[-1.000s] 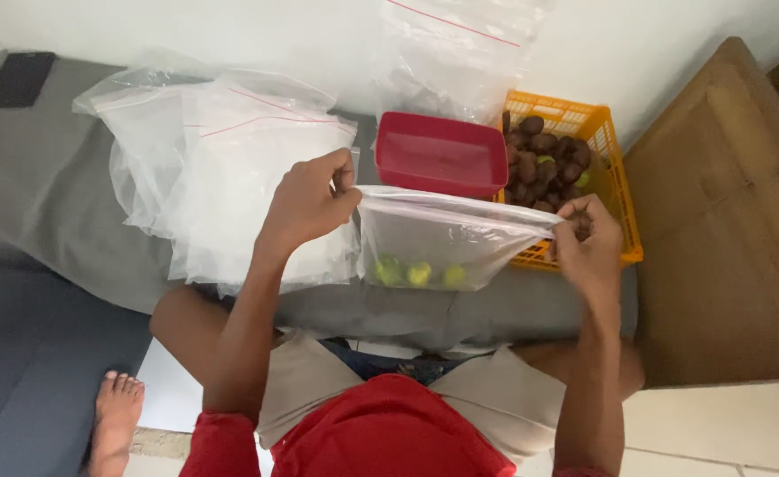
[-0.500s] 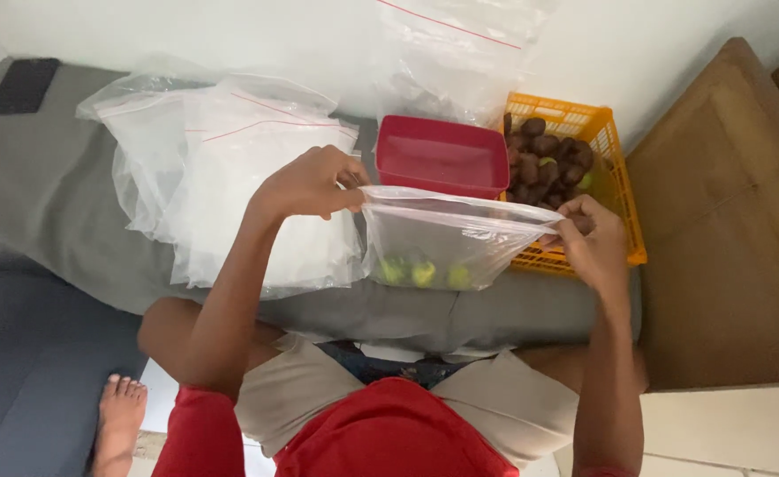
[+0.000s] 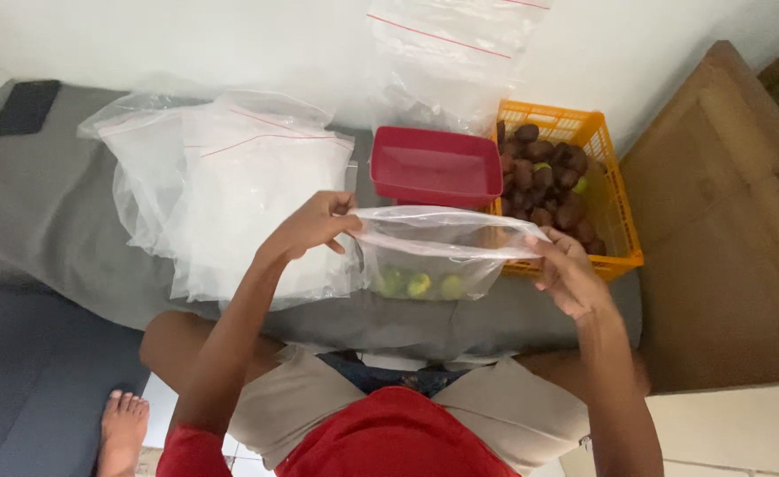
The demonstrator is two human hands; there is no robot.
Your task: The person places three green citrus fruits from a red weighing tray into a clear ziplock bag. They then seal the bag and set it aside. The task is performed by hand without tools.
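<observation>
I hold a clear zip bag [image 3: 434,252] over the grey mattress [image 3: 45,212], its mouth spread wide between both hands. My left hand [image 3: 313,225] pinches the left end of the bag's rim. My right hand [image 3: 566,269] grips the right end. Three small green fruits [image 3: 420,284] lie at the bottom of the bag.
A red plastic tub [image 3: 435,166] sits behind the bag. An orange basket [image 3: 610,190] of dark brown fruits stands to the right. A pile of empty clear zip bags [image 3: 230,190] lies at left, more [image 3: 442,62] lean on the wall. A black phone [image 3: 26,107] lies far left. A wooden surface [image 3: 734,221] is at right.
The bag's mouth has been pulled wider and tilted flatter. Both hands have dropped slightly and moved a little apart.
</observation>
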